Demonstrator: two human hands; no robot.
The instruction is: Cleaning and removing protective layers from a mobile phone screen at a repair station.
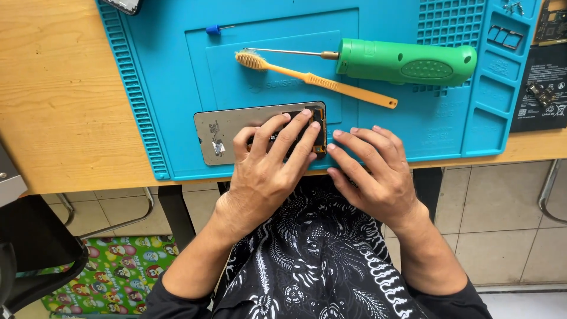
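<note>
Both hands press flat, fingers spread — left hand (269,155) on the grey opened phone panel (227,131), right hand (373,170) beside it — green screwdriver (401,61) lying unused.

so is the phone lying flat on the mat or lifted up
Flat. The phone part lies level on the blue mat, left hand pressing its right end, right hand beside it.

Both hands on an opened phone on a blue mat

The left hand (269,162) presses flat on the phone (236,127); the right hand (372,171) rests beside it, fingertips at its right end.
</note>
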